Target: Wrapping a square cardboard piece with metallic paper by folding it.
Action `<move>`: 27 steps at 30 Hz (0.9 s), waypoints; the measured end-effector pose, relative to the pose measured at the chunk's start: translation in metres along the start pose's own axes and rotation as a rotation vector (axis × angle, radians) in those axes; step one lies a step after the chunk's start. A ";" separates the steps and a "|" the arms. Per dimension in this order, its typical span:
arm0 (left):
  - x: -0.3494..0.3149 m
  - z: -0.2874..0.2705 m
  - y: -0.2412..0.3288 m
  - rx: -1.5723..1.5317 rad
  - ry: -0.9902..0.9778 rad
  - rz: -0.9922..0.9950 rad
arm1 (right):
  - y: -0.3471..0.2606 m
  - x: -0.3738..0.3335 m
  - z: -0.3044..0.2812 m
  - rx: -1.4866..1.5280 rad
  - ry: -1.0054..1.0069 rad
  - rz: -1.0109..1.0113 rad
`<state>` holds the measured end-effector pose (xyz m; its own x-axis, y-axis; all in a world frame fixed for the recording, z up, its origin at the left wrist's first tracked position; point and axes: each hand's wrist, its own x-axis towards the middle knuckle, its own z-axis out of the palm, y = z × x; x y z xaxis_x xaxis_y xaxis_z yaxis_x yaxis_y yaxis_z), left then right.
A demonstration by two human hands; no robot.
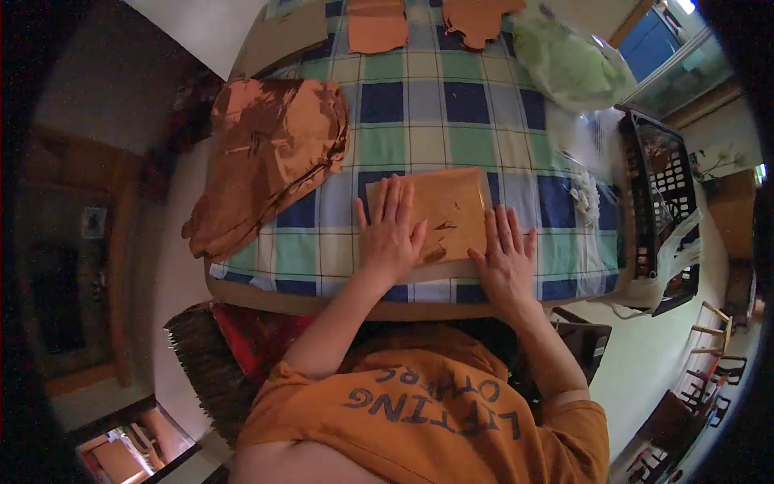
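Note:
An orange-brown sheet of paper [448, 211] lies flat on a checked blue, green and white cloth [419, 121] covering the table. My left hand [390, 234] presses flat on the sheet's left part, fingers spread. Spread flat too, my right hand [505, 256] rests at the sheet's lower right corner, partly on the cloth. Neither hand grips anything. The sheet has a few dark marks near its lower middle.
A crumpled pile of orange-brown sheets [270, 157] lies at the table's left. More orange pieces [379, 24] sit at the far edge. A pale green plastic bag [568, 64] lies far right, and a black plastic crate [661, 202] stands beside the table's right edge.

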<state>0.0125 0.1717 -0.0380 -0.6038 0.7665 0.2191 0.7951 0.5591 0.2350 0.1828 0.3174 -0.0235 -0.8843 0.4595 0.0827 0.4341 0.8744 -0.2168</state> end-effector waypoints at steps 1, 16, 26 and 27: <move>0.000 0.000 0.000 -0.003 0.005 0.002 | 0.003 -0.001 -0.001 -0.005 -0.018 0.010; 0.002 0.002 0.001 -0.012 0.027 -0.004 | 0.007 0.041 0.006 -0.031 0.060 0.011; 0.001 0.000 0.001 -0.042 0.014 -0.012 | 0.006 0.060 0.005 0.039 0.068 -0.024; 0.001 -0.001 0.001 -0.040 0.014 -0.017 | 0.005 0.060 0.006 0.018 0.096 -0.027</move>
<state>0.0121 0.1729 -0.0364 -0.6181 0.7525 0.2275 0.7820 0.5589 0.2759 0.1311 0.3482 -0.0256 -0.8747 0.4495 0.1813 0.4066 0.8841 -0.2304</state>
